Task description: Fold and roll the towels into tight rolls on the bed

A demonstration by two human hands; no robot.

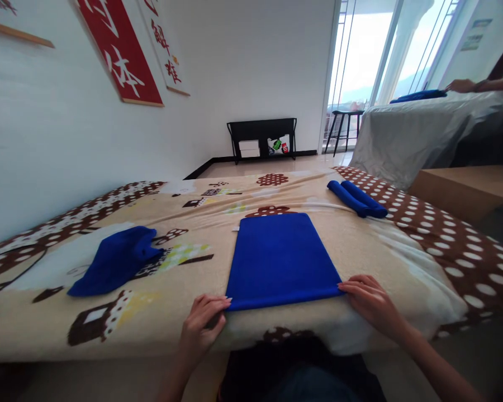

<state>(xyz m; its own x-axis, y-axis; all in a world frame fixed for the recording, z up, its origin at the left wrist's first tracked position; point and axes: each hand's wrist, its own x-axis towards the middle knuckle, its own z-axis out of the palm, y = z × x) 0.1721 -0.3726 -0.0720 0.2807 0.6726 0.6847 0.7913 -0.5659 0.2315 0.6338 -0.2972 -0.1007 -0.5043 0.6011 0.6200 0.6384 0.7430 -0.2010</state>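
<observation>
A blue towel [283, 257] lies flat on the patterned blanket [201, 218] in front of me, with a small white tag at its far left corner. Its near edge looks slightly folded or rolled over. My left hand [202, 322] pinches the near left corner, thumb beneath the fingers. At the near right corner, my right hand [371, 301] has its fingertips closed on the same edge. To the left rests a crumpled blue towel [115, 262]. Two blue rolls [356, 198] sit side by side at the far right, apart from my hands.
A cable [14, 273] lies along the blanket's left side. Beyond the bed stands a black rack [262, 139] against the wall. At the right, another person's hand [461, 85] touches blue cloth [419, 96] on a covered table [385, 128], near a cardboard box [465, 187].
</observation>
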